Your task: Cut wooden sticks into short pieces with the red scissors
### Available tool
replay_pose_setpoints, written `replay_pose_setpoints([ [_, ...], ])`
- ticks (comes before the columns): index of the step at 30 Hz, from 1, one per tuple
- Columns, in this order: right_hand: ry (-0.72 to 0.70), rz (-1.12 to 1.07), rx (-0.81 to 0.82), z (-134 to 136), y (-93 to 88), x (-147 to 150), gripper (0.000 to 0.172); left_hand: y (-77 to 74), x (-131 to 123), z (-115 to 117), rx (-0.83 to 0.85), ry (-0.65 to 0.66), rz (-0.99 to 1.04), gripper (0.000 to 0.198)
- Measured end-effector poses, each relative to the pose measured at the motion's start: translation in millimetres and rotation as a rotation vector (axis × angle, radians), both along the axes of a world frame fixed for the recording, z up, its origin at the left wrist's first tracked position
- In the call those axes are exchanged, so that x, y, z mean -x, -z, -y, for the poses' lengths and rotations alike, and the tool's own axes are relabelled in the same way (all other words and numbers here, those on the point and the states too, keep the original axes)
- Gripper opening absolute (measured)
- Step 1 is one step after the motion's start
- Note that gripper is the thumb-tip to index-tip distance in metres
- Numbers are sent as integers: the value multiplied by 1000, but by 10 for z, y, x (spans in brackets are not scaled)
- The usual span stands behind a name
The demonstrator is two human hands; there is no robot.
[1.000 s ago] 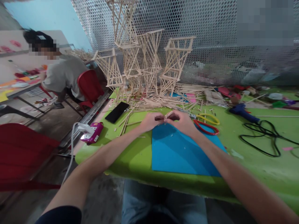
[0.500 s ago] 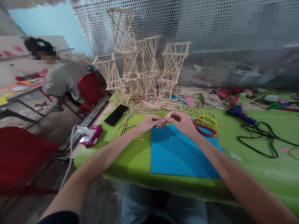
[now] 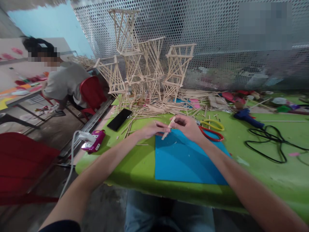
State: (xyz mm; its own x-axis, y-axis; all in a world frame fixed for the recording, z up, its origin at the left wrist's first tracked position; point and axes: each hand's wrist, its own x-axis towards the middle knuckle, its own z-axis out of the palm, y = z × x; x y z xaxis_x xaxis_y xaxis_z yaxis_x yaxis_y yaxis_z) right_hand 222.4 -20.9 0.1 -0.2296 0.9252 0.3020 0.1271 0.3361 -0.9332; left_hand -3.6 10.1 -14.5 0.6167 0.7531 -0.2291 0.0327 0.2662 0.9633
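Note:
Over the far edge of a blue sheet (image 3: 188, 161), a short, pale wooden stick (image 3: 165, 136) is held at a slant between my two hands. My right hand (image 3: 185, 125) pinches its upper part with thumb and fingers. From the other side, my left hand (image 3: 150, 129), slightly blurred, has its fingertips closed against the stick's middle. Whether it is one stick or a few laid together, I cannot tell. Scissors with red and yellow handles (image 3: 218, 139) lie just right of my right hand. Behind both hands spreads a heap of loose wooden sticks (image 3: 156, 108).
A tall wooden-stick structure (image 3: 130, 61) stands at the back by the perforated metal panel. On the left lie a black phone (image 3: 119, 119) and a purple power strip (image 3: 93, 143). A blue glue gun (image 3: 248, 118) with a looped black cord is at right. Another person (image 3: 65, 80) sits far left.
The stick has turned to show more of its length below the fingers. My left hand has shifted slightly left, its fingers looser, while my right hand stays nearly in place.

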Motion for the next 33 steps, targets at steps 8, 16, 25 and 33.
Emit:
replay_pose_setpoints([
  [8, 9, -101, 36, 42, -62, 39, 35, -7, -15, 36, 107, 37, 49, 49],
  [16, 74, -9, -21, 23, -56, 20, 28, 78, -40, 7, 6, 11, 77, 50],
  [25, 108, 123, -24, 41, -102, 3, 27, 108, -66, 15, -175, -117, 52, 58],
  [33, 124, 31, -61, -19, -18, -3, 24, 51, -40, 38, -185, 33, 62, 60],
])
